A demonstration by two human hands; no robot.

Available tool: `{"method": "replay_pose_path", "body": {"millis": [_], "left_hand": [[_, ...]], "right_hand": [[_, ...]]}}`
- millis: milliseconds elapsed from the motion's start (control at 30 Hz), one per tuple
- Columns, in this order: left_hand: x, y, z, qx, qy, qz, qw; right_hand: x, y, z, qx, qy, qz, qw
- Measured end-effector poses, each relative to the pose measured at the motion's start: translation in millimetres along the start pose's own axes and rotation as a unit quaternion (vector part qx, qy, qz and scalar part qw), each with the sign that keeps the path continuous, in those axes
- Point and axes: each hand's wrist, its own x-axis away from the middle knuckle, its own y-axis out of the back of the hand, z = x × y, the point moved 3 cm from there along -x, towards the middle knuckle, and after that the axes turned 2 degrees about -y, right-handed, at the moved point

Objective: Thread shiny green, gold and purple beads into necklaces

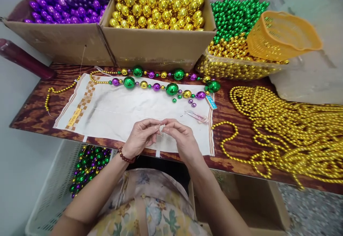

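Observation:
My left hand (143, 134) and my right hand (180, 134) meet above the front edge of a white towel (118, 103). Thumb and forefinger of each are pinched on what looks like a thin clear thread (120, 112), which trails left across the cloth. Its ends between my fingertips are too small to make out. Beyond my hands lies a strand of purple, green and gold beads (172, 89), doubled back along the towel's far side. Right of my hands rest small thread snips (197, 117). A few loose purple beads (192, 103) and a blue tag (211, 102) are near the strand.
Cardboard boxes of purple beads (48, 5) and gold beads (157, 10) line the back. A clear tub (230, 66) holds green and gold beads under an orange basket (284, 35). Gold bead strings (281, 132) heap at right. A crate (50, 186) stands below left.

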Motion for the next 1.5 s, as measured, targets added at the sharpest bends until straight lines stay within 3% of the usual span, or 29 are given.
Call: {"method": "replay_pose_path", "body": {"millis": [467, 1233, 1400, 1500], "left_hand": [[-0.8, 7.3, 8.4, -0.066, -0.082, 0.025, 0.994], [-1.9, 7.3, 3.1, -0.137, -0.114, 0.058, 0.982], [-1.8, 8.3, -7.4, -0.238, -0.186, 0.094, 0.948], [-2.8, 8.5, -18.4, -0.355, -0.284, 0.134, 0.880]], "right_hand": [[1.2, -8.3, -6.8, -0.058, -0.024, -0.007, 0.998], [0.7, -4.5, -8.3, -0.071, -0.029, -0.016, 0.997], [0.5, -0.6, -9.4, -0.069, -0.038, 0.004, 0.997], [-1.0, 3.3, -9.3, -0.060, -0.052, 0.030, 0.996]]}}
